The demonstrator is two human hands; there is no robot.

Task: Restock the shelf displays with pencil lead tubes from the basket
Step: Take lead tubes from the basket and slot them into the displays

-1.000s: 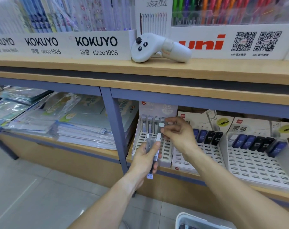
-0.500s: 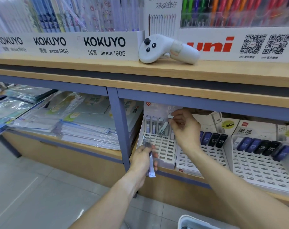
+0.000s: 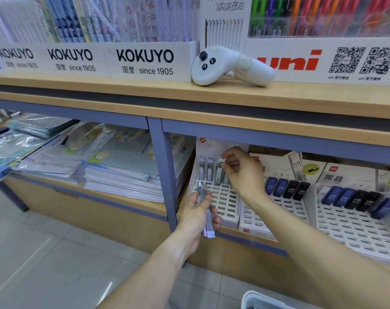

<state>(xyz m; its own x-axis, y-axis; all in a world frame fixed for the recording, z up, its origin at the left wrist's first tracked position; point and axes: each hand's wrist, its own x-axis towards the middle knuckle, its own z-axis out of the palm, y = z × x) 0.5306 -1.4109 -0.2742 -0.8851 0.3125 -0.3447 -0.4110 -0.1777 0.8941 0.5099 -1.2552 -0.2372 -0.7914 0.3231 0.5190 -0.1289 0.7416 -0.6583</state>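
Note:
A white slotted display rack (image 3: 225, 204) stands on the lower shelf, with a few clear lead tubes (image 3: 206, 169) upright in its back row. My right hand (image 3: 243, 172) pinches the cap of one clear tube (image 3: 219, 173) standing in that back row. My left hand (image 3: 197, 216) grips a small bundle of clear lead tubes (image 3: 206, 210) in front of the rack's lower edge. The rim of the white basket (image 3: 254, 297) shows at the bottom edge; its contents are mostly out of frame.
Two more white racks hold dark lead tubes (image 3: 287, 189) and blue and black ones (image 3: 356, 200) to the right. Stacked plastic-wrapped paper goods (image 3: 89, 166) fill the left bay past a blue-grey post (image 3: 165, 175). A white controller (image 3: 229, 66) lies on the upper shelf.
My right hand has carried one tube from the left hand's bundle up to the rack's back row and stood it upright there. My left hand lowered slightly with the remaining tubes.

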